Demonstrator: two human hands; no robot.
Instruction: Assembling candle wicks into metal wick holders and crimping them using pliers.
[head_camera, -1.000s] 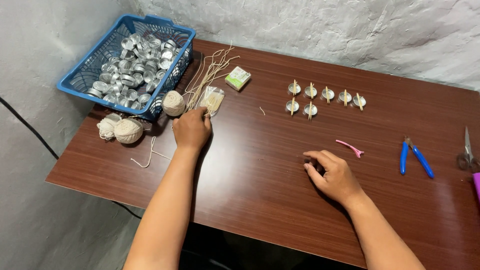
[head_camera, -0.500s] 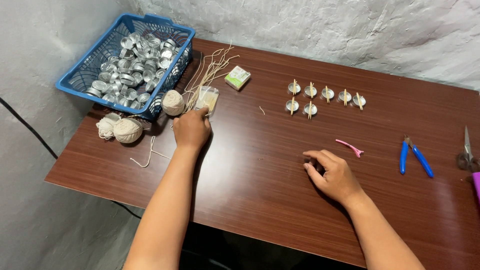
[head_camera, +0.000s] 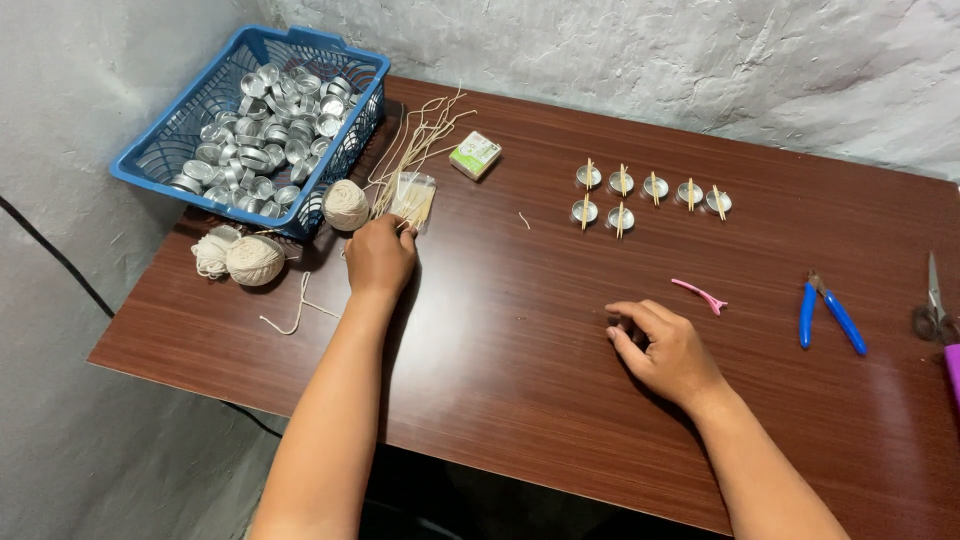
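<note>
Left hand (head_camera: 379, 255): fingers closed on the small clear packet of wooden sticks (head_camera: 413, 198), far left of the table (head_camera: 500, 400), beside the blue basket (head_camera: 160, 165) of metal cups. Right hand (head_camera: 668, 348): fingers loosely curled, resting empty on the table near a pink clip (head_camera: 700, 296).

- A single head-worn camera is looking steeply down and forward onto the brown worktop (head_camera: 520, 340) from the near edge.
- It is sitting close enough that both forearms are entering from the bottom, while the white wall is showing beyond the worktop's far edge.
- The worktop is running slightly tilted across the view.
</note>
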